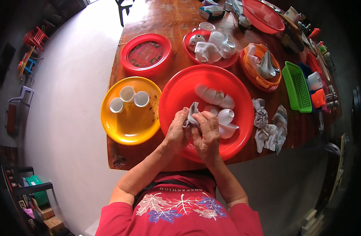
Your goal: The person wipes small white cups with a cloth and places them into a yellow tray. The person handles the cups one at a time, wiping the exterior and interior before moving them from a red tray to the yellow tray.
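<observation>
Both hands are above the near left part of a large red plastic basin [180,85]. A grey cloth [193,114] is gripped between my left hand [178,127] and my right hand [207,131]. Whether the cloth wraps a small item cannot be seen. In the basin, beyond and beside my right hand, lie a row of nested white cups [215,96], a white cup on its side [226,116] and a white bowl [228,130]. To the left, a yellow round tray [128,126] holds white cups [127,93] standing mouth up.
Behind stand a red tray [146,56] and a red basin [195,60] of white cups under a cloth. On the right are an orange basket [258,51] with white spoons, a green basket [296,88] and crumpled cloths [268,132]. The wooden table's [133,157] near edge is before me.
</observation>
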Motion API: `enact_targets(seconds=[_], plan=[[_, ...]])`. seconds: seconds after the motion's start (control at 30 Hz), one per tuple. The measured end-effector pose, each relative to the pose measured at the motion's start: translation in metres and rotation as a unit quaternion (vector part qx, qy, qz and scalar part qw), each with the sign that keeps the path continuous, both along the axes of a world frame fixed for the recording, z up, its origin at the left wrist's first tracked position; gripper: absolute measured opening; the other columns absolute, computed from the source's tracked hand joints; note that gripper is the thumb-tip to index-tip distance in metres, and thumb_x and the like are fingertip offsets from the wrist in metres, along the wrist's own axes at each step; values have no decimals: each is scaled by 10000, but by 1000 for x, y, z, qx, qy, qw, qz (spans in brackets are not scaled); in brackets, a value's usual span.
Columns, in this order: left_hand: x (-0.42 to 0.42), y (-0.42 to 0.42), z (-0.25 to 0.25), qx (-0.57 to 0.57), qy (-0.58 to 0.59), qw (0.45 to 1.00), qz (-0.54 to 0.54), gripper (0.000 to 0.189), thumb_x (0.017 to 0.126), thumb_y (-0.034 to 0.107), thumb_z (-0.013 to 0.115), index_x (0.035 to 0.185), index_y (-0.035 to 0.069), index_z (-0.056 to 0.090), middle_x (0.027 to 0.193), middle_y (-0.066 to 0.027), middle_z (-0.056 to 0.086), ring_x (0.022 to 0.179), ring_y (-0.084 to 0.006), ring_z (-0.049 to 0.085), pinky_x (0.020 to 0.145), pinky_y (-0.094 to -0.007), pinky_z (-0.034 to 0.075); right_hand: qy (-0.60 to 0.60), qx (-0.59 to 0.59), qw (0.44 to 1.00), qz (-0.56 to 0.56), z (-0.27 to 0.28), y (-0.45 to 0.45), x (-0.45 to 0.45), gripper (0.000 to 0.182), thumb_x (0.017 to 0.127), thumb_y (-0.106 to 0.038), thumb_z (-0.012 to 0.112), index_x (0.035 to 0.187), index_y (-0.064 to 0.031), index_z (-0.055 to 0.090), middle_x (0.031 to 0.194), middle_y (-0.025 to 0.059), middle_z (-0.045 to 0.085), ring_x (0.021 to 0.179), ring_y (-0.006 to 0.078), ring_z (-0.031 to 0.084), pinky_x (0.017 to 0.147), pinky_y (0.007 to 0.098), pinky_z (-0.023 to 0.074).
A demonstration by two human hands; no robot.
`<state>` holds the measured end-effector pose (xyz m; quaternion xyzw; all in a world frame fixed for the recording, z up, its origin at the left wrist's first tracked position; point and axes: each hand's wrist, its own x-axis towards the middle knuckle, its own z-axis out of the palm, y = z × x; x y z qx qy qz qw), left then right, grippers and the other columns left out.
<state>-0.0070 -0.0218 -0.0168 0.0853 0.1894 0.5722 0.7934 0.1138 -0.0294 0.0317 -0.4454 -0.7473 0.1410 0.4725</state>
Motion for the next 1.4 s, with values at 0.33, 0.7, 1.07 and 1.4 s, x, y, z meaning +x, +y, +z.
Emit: enact_targets(seconds=[0.33, 0.7, 1.07, 1.4], plan=[[7, -1, 3, 41, 69, 997, -11, 318, 1027, 314, 400, 1187, 77, 540, 1075, -28, 603, 987, -132, 566, 881, -303, 459, 215, -270, 938, 19, -4, 28, 27, 215, 830, 45, 601, 1042, 9, 616, 1010, 141, 603, 929, 253, 613, 809, 338, 498], [5, -5, 2, 47, 47, 998, 1, 352, 1031, 351, 375, 1181, 83, 546, 1127, -52, 596, 1055, -157, 563, 933, -306, 466, 31, -13, 999, -15, 6, -8, 1, 350, 751, 74, 650, 1093, 3, 627, 1062, 162, 582, 988, 315, 593, 867, 362, 482], [3, -1, 14, 73, 88, 992, -47, 357, 1003, 317, 443, 1217, 48, 537, 1127, -52, 604, 1021, -161, 560, 875, -333, 448, 343, -390, 851, 78, 10, 24, 31, 199, 964, -34, 489, 1085, 46, 625, 914, 30, 645, 788, 132, 618, 687, 262, 512], [4, 1, 21, -7, 174, 980, 95, 304, 994, 289, 496, 1213, 82, 460, 1036, -57, 553, 965, -170, 581, 808, -300, 486, -304, -303, 899, 86, -17, 7, 27, 173, 864, -122, 548, 1029, -98, 595, 996, 154, 530, 889, 377, 565, 744, 474, 503]])
